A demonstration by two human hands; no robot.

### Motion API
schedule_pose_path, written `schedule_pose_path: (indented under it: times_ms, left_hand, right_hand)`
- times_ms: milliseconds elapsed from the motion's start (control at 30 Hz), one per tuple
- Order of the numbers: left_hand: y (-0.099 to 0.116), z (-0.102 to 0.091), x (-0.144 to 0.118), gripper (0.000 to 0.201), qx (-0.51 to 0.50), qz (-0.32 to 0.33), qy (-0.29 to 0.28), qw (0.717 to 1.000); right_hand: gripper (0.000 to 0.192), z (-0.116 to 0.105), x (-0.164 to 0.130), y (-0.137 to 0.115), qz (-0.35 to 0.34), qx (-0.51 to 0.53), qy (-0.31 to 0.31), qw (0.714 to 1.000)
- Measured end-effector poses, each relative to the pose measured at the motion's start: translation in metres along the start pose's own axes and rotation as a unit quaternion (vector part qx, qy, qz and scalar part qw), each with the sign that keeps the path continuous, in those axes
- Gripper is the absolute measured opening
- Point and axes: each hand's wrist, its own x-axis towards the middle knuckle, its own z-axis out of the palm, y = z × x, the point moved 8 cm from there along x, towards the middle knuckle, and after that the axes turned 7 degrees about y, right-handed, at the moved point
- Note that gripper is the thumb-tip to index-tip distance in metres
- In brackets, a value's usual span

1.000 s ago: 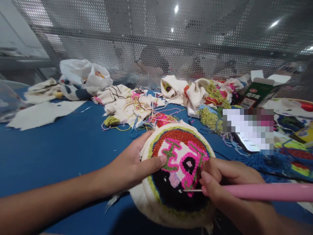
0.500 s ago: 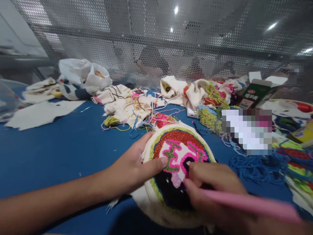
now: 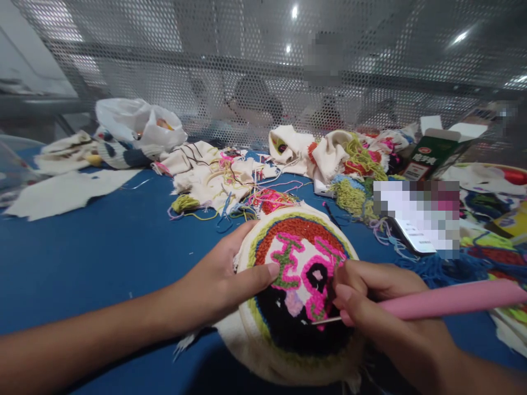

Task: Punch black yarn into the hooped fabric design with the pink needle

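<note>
Resting at the near edge of the blue worktop [image 3: 102,247], the embroidery hoop [image 3: 302,296] with its tufted picture in red, pink, green and black lies between the two hands in the head view. The left hand [image 3: 218,285] clasps the hoop's left rim, thumb laid across the yarn toward the centre. The right hand [image 3: 382,312] is closed in a pen grip on the pink punch needle [image 3: 448,299], whose long axis runs nearly level from the right edge of the worktop leftward, its thin metal tip touching the pink yarn low on the picture. The right hand is nearer that spot. Behind, toward the far edge, lie cloth scraps [image 3: 214,175], loose yarn [image 3: 358,192] and a white plastic bag [image 3: 140,123].
</note>
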Motion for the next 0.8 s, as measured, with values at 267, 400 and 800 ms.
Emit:
schedule_pose_path:
  times_ms: [267, 400, 800]
  left_hand:
    - [-0.001, -0.003, -0.001, 0.053, -0.019, 0.006, 0.024, 1.0]
    - [-0.001, -0.001, -0.003, 0.049, -0.028, -0.006, 0.013, 1.0]
    - [-0.002, -0.002, -0.001, 0.048, -0.028, -0.011, 0.016, 0.999]
  right_hand:
    - [0.023, 0.034, -0.018, -0.026, -0.292, -0.171, -0.05, 0.94]
    - [0.031, 0.021, -0.005, -0.013, -0.134, -0.092, -0.049, 0.986]
    - [0.032, 0.006, -0.002, -0.001, -0.024, 0.003, -0.041, 0.999]
